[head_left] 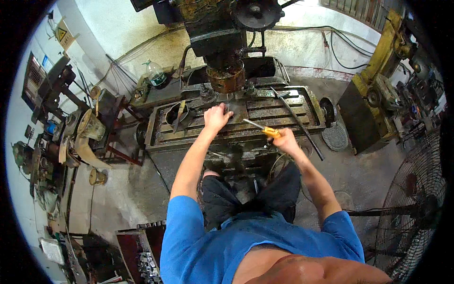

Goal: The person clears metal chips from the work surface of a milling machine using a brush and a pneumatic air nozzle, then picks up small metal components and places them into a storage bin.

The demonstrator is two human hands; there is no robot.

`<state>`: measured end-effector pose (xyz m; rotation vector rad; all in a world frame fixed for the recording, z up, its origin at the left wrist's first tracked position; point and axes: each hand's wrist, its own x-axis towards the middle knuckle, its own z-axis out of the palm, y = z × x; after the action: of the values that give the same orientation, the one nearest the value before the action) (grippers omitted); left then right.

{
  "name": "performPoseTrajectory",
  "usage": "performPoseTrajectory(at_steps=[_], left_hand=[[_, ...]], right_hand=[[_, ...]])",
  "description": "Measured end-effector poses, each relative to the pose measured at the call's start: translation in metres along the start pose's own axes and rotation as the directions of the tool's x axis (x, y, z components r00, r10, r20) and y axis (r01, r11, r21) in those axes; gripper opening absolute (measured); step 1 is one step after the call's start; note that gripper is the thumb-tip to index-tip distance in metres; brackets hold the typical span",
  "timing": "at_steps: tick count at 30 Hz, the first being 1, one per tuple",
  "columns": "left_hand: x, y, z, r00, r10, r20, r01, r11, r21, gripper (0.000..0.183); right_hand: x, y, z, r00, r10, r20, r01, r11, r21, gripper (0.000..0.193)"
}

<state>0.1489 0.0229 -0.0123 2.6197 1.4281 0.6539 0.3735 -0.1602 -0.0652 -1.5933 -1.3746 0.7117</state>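
While a black container [171,117] rests at left on the slotted machine table [191,136], the left hand [217,117] curls beside a metal block [241,112], its grasp indeterminable; the right hand's [284,141] fingers grip a yellow-handled screwdriver [263,128] above the front edge, left of a long-handled hammer [301,125].

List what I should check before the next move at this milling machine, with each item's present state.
1. Yellow-handled screwdriver secure in the right hand: ok, fingers closed around its handle.
2. Left hand well away from the spindle head: not ok, it reaches in close below it.
3. Spindle head stopped: cannot tell from a still picture.
4. Slotted milling table free of loose tools: not ok, a long dark bar lies across its right side, overhanging the front edge.
5. Screwdriver apart from the dark bowl at the table's left: ok.
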Motion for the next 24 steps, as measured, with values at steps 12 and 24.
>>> performPoseTrajectory(at_steps=[12, 24], left_hand=[[0.015, -0.007, 0.01, 0.989, 0.139, 0.044, -0.137, 0.989, -0.05, 0.025], [0.034, 0.014, 0.029, 0.996, -0.017, -0.083, 0.009, 0.995, -0.095, 0.024]], right_hand=[[-0.04, 0.006, 0.016, 0.959, 0.224, -0.175, -0.264, 0.929, -0.259, 0.041], [-0.055, -0.048, -0.075, 0.987, 0.049, -0.156, -0.087, 0.966, -0.243, 0.037]])
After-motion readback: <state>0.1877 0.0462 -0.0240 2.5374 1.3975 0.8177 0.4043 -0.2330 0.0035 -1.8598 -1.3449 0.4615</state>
